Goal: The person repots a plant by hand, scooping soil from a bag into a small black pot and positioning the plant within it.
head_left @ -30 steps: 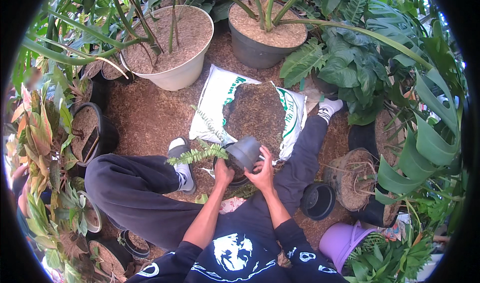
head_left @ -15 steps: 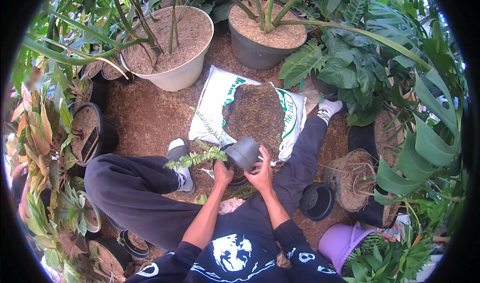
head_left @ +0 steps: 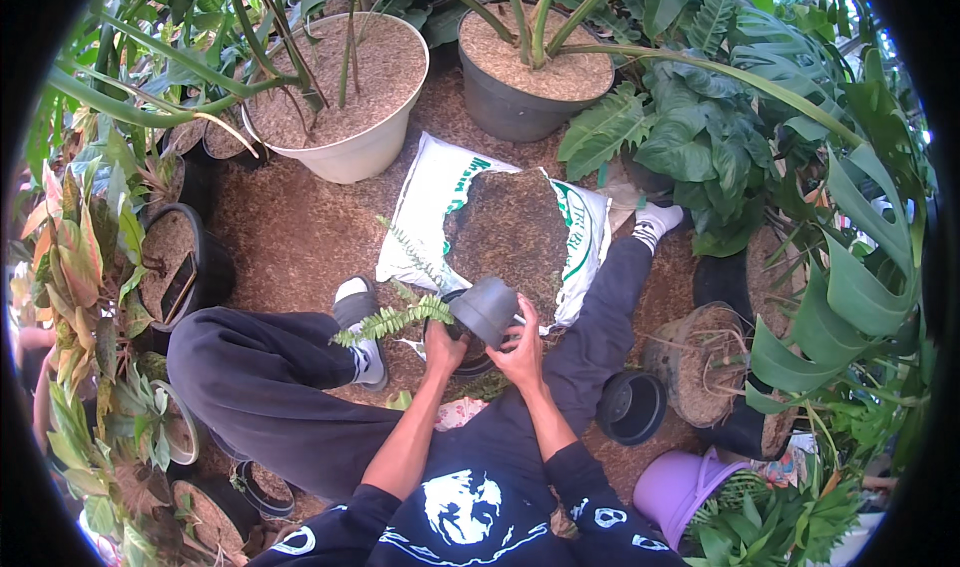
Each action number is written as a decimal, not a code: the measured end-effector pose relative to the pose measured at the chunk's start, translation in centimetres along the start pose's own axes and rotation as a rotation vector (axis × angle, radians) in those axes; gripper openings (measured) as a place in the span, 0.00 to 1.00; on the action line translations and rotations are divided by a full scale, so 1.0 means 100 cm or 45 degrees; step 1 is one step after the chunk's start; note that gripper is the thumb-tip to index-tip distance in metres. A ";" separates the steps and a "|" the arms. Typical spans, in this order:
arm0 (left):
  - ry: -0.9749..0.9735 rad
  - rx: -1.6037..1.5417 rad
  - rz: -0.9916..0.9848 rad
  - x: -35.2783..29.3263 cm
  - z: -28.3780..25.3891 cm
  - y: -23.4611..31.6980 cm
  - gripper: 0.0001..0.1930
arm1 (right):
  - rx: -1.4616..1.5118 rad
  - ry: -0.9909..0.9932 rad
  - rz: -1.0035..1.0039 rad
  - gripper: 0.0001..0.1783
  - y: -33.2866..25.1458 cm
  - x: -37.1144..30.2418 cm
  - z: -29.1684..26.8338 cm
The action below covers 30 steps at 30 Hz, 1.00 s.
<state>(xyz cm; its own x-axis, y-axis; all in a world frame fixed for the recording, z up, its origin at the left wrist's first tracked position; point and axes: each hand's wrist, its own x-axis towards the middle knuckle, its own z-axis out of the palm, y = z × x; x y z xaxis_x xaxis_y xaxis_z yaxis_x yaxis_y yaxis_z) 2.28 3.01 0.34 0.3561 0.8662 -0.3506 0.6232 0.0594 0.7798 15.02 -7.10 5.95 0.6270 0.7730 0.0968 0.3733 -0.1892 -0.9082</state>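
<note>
A small dark plant pot (head_left: pixel 484 310) is tipped over between my hands, above a second dark pot (head_left: pixel 474 364) standing between my legs. Green fern fronds (head_left: pixel 400 320) stick out leftward from the tipped pot's mouth. My left hand (head_left: pixel 446 345) is closed at the mouth side, by the fern's base; the pot hides some of its fingers. On the other side, my right hand (head_left: pixel 520 351) grips the pot wall. Something thin and pale shows by its fingertips, too small to name. Just beyond lies an open white bag (head_left: pixel 410 217) of dark potting soil (head_left: pixel 505 222).
An unfilled black pot (head_left: pixel 633 407) and a purple bucket (head_left: pixel 680 487) stand at my right. Large potted plants, one in a white pot (head_left: pixel 350 157) and one in a grey pot (head_left: pixel 525 112), stand beyond the bag. Foliage crowds both sides. My legs spread around the work spot.
Almost nothing differs. The tipped pot and both hands have shifted very slightly, with the same hold on the fern and pot.
</note>
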 end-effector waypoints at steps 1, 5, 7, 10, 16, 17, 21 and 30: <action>-0.015 -0.002 -0.037 0.000 0.001 0.002 0.25 | -0.018 -0.014 0.000 0.62 -0.001 0.000 -0.001; -0.005 -0.052 -0.029 0.002 0.002 -0.003 0.26 | 0.010 0.018 -0.091 0.61 -0.001 0.000 0.000; 0.018 -0.070 0.041 0.002 0.004 -0.003 0.27 | -0.003 -0.067 0.054 0.61 0.002 0.000 -0.001; 0.035 -0.048 0.082 0.002 0.000 -0.003 0.27 | -0.029 -0.039 -0.118 0.60 0.003 -0.002 0.000; 0.013 -0.070 0.020 -0.003 -0.006 0.013 0.27 | -0.029 0.014 0.006 0.61 0.006 -0.001 -0.001; 0.024 -0.070 0.031 -0.003 -0.006 0.013 0.26 | -0.015 0.034 -0.012 0.62 0.005 -0.001 -0.001; 0.100 -0.232 0.078 -0.002 -0.003 0.008 0.24 | -0.026 0.049 0.024 0.61 0.004 0.000 -0.004; 0.120 -0.143 0.059 0.002 0.001 0.002 0.23 | -0.039 0.146 0.056 0.60 0.002 0.002 -0.004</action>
<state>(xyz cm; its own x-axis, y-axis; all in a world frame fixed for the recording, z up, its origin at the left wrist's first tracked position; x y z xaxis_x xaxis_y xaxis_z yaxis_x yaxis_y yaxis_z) 2.51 3.11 0.35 0.3124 0.9117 -0.2669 0.5239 0.0690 0.8490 15.52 -7.23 5.93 0.7166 0.6895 0.1050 0.3634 -0.2407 -0.9000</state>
